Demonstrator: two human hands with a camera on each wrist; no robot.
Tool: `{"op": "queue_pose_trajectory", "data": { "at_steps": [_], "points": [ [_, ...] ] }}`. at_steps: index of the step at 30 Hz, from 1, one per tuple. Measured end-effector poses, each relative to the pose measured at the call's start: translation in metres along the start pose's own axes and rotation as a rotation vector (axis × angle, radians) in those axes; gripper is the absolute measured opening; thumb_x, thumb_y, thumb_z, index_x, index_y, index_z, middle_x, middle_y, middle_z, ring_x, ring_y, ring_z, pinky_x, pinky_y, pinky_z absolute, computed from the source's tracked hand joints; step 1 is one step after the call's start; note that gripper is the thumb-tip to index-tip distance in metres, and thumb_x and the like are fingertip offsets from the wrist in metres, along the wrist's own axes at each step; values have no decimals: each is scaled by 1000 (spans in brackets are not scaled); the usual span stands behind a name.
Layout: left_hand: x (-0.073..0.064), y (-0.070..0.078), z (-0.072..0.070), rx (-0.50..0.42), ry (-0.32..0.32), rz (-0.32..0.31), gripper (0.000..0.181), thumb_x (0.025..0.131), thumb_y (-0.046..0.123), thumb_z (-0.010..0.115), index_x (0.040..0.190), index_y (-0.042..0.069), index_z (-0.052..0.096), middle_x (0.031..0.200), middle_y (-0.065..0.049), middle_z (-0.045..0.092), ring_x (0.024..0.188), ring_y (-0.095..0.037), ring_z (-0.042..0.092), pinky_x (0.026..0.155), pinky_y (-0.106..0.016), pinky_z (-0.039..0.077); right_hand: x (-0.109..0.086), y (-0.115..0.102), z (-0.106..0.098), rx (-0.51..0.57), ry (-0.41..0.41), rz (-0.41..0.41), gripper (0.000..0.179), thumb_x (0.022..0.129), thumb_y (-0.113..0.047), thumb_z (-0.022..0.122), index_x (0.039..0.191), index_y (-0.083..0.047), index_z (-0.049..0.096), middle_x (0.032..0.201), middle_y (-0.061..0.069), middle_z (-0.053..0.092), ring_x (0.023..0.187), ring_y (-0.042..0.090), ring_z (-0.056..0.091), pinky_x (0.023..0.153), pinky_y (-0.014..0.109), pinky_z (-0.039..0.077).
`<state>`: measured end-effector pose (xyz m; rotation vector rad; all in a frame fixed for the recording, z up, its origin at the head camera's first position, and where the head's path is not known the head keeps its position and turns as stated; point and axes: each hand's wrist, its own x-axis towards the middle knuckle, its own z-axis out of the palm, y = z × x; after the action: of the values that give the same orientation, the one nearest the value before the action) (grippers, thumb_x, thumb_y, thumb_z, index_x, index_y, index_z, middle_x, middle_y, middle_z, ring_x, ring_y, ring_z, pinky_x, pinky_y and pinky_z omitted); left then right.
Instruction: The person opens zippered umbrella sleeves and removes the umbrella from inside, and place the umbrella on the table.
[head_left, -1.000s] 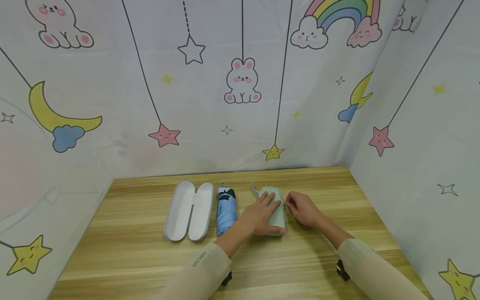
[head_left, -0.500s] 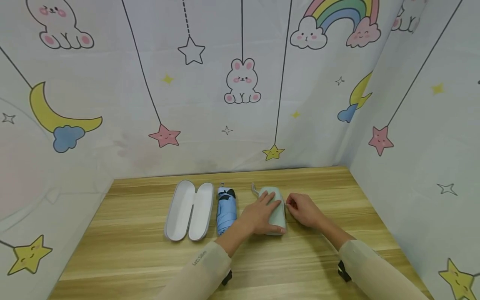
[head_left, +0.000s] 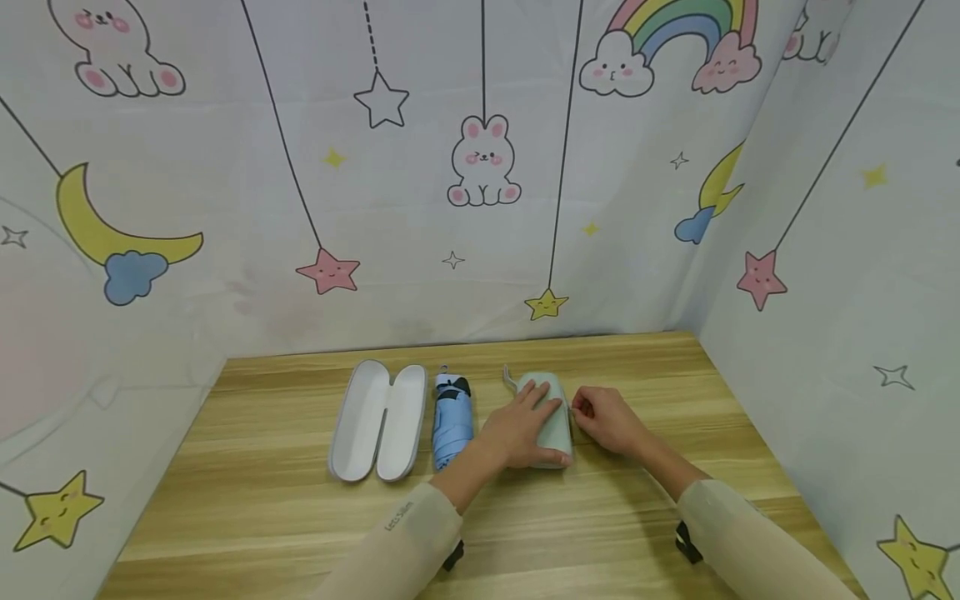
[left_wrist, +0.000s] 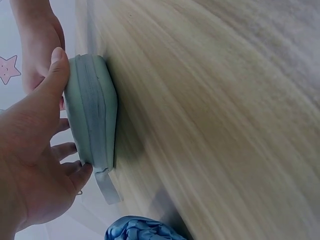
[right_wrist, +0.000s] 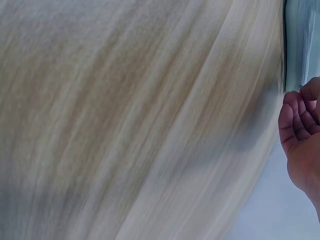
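Observation:
A pale green zippered case (head_left: 555, 429) with a grey strap at its far left corner lies on the wooden table. My left hand (head_left: 517, 433) rests across its top, fingers spread, thumb along the near end. In the left wrist view, the grey zipper band (left_wrist: 93, 107) runs along the case's side, and the thumb and fingertips touch its upper edge. At the case's right side, my right hand (head_left: 607, 419) has its fingers curled, thumb and forefinger pinching at the zipper line. What they pinch looks like the zipper pull, mostly covered by the fingertips.
A folded blue umbrella (head_left: 453, 421) lies left of the case, partly behind the left forearm. Farther left sits an opened hard glasses case (head_left: 360, 423) with a white lining. A printed cloth (head_left: 405, 225) hangs behind the table and along its sides.

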<state>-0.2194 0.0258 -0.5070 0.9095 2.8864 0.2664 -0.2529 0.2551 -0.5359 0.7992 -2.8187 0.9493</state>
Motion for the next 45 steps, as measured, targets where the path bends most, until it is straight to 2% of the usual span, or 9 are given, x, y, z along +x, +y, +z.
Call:
{"op": "queue_pose_trajectory", "data": {
  "at_steps": [18,23,28,35,45],
  "points": [
    [2,-1,-7,4,-8,-5,99,88,80,63,167,26,37,176,-2,21,163,-24,15,115,-47,46,-3,-3,-3,1,18,-18,9,95,0,71,90,-8,69,77,-7,64,67,4,57,62,26,52],
    [0,-6,-12,-12,-22,60,91,95,74,61,166,22,39,176,-6,21,162,-28,15,120,-47,39,-2,-2,-3,1,11,-19,10,96,0,71,91,-8,69,76,-7,63,67,5,57,61,26,51],
    [0,-16,-12,27,-6,153,76,101,63,61,162,20,47,173,-4,29,161,-27,19,126,-41,29,-1,-2,-3,-1,11,-14,10,97,-1,71,91,-9,69,76,-7,63,67,5,56,61,26,51],
    [2,-22,-14,13,5,202,68,98,59,68,155,24,56,168,-2,38,156,-20,33,119,-37,40,-1,-4,-3,5,1,-16,9,96,0,70,92,-8,69,76,-7,61,66,6,55,60,26,50],
    [2,-22,-17,-1,-21,197,66,98,60,69,155,29,56,167,-1,38,153,-20,38,116,-38,43,-4,-3,-3,-6,-26,-31,11,94,1,70,90,-9,68,75,-8,61,66,4,55,61,26,50]
  ]
}}
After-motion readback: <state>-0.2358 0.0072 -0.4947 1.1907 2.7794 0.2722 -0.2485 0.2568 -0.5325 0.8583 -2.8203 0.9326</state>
